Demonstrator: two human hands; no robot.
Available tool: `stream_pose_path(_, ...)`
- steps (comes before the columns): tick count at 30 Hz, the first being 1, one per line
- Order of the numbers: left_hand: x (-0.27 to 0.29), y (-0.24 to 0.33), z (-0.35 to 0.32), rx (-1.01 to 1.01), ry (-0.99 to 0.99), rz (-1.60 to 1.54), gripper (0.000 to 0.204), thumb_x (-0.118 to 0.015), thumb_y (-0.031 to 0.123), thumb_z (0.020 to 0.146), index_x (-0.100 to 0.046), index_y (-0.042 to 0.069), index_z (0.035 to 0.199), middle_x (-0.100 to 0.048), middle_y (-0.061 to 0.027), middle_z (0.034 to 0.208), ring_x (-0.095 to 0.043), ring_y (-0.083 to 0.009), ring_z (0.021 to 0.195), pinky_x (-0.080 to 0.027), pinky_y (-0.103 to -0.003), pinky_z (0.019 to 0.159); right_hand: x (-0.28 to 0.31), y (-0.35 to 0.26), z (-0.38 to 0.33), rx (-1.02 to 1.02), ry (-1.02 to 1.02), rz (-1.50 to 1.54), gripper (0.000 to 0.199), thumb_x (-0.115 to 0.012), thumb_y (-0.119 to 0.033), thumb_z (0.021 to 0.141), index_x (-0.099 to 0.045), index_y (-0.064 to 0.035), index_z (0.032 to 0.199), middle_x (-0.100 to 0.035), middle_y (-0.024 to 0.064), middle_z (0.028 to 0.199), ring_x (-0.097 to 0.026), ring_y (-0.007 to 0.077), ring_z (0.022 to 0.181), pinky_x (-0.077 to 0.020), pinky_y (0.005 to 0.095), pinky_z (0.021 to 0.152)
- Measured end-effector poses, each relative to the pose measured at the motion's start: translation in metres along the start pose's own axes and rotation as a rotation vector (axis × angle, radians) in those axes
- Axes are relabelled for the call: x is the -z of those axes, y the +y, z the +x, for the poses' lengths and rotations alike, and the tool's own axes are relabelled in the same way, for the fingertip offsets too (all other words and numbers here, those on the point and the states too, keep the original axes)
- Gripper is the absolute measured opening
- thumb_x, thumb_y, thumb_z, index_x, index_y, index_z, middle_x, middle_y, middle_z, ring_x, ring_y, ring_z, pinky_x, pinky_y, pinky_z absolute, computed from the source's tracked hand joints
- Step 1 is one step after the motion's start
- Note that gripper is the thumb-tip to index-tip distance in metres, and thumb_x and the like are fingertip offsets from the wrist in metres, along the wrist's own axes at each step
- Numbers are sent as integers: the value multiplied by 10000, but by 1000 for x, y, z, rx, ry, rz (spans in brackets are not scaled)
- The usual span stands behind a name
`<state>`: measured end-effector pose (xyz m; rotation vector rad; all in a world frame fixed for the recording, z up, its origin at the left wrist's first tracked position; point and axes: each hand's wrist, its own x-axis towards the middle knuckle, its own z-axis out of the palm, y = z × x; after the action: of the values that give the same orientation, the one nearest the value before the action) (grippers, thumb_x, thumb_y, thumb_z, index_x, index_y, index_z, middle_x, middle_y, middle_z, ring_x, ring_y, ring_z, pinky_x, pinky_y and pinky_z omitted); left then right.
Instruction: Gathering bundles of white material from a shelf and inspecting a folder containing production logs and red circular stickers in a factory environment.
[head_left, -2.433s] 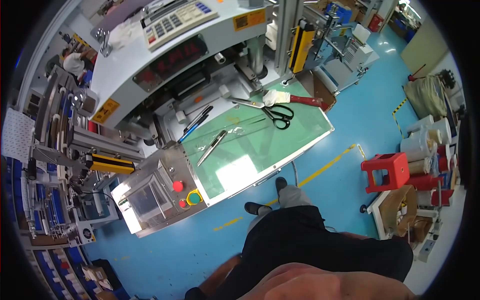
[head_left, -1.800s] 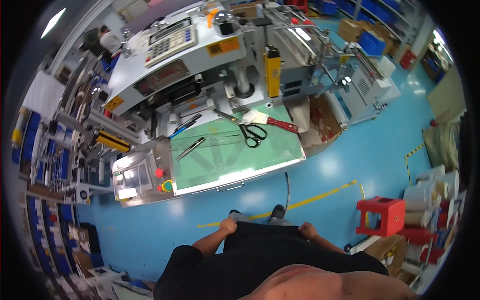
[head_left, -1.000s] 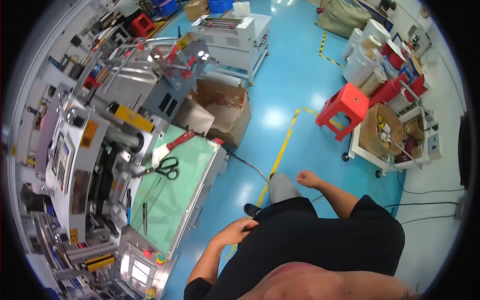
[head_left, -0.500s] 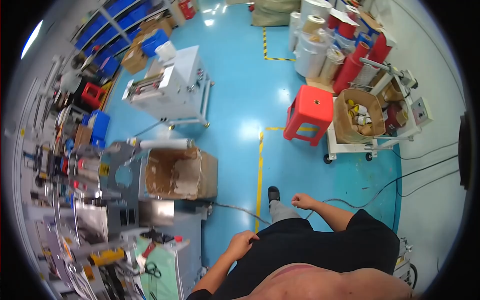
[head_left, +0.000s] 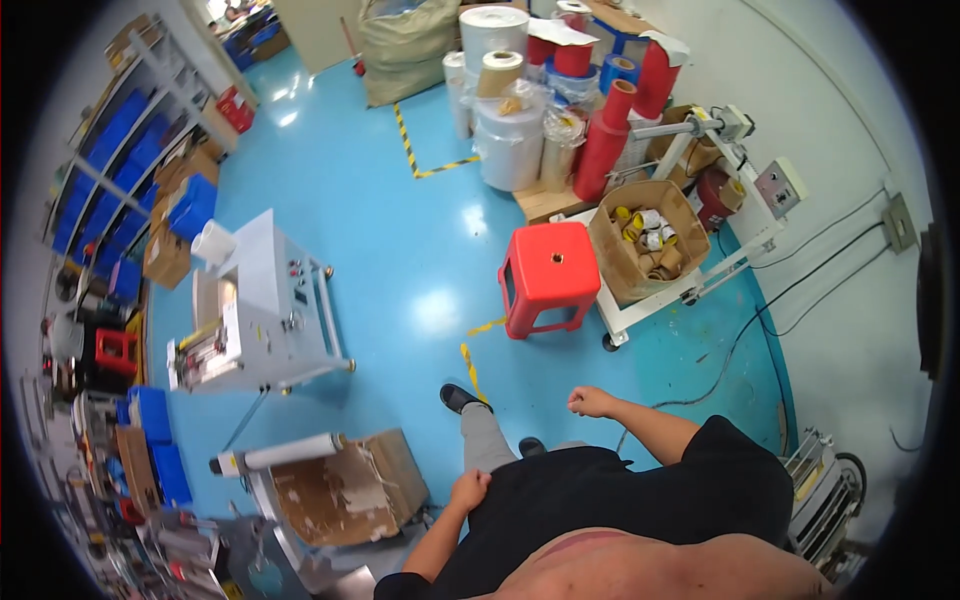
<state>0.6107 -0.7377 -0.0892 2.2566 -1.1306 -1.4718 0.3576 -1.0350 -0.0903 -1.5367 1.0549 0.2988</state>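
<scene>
My left hand [head_left: 469, 490] hangs low beside my black shirt, its fingers curled in, with nothing seen in it. Farther right, my right hand [head_left: 592, 402] is held out in front of my body, loosely closed, and no object shows in it. Neither hand touches equipment. A red plastic stool [head_left: 550, 272] stands ahead of my right hand, with a hole in its seat. Nearest my left hand is an open cardboard box [head_left: 398, 478] with torn inner walls, beneath a pale roller [head_left: 293, 452].
Beside the stool, a white wheeled frame [head_left: 640, 312] carries a carton [head_left: 650, 240] of cardboard cores. Film rolls [head_left: 508, 140] stand behind. A grey wheeled machine [head_left: 285, 310] is at left. Cables [head_left: 735, 352] run along the right floor. Yellow tape [head_left: 470, 370] marks the floor.
The view has swung to the right and forward. The stool and carton appear nearer, while the left workbench has mostly slid out of sight. My feet have changed position; both hands remain low.
</scene>
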Motion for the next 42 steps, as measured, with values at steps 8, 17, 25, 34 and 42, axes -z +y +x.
stream_pose_path(8,181,-13,209,-18,15,111,340,-555,355,831,-612,20,824,-636,-210,881,-600,-382,884,-463,-466,754,59,-67,118,-115,191,134,219,-632,-232,767,-633,-32,856,-646,75,740,-620,160,624,-501,314,573)
stream_pose_path(17,462,2,368,-41,63,112,366,-600,399,805,-609,37,862,-648,-155,839,-619,-302,810,-482,-392,717,130,-135,272,-212,108,145,129,-597,-161,785,-586,-45,729,-603,69,642,-573,152,548,-464,334,493)
stream_pose_path(25,647,-5,494,267,377,-230,325,-597,356,788,-607,34,836,-653,-157,837,-625,-288,813,-484,-378,732,257,-266,505,323,-140,-420,175,-565,-177,733,-583,-60,605,-583,70,562,-565,189,512,-448,349,492)
stream_pose_path(34,763,22,614,366,447,-511,273,-624,294,780,-617,24,825,-655,-120,785,-621,-234,734,-484,-377,669,433,-632,800,89,229,-18,128,-533,-123,793,-588,-10,820,-626,80,698,-589,162,586,-491,298,553)
stream_pose_path(42,996,-28,795,-73,118,384,203,-529,216,830,-631,41,849,-648,-188,863,-621,-351,789,-481,-486,687,442,-791,954,-136,89,35,95,-546,-105,802,-576,-16,815,-617,77,681,-585,157,566,-481,286,510)
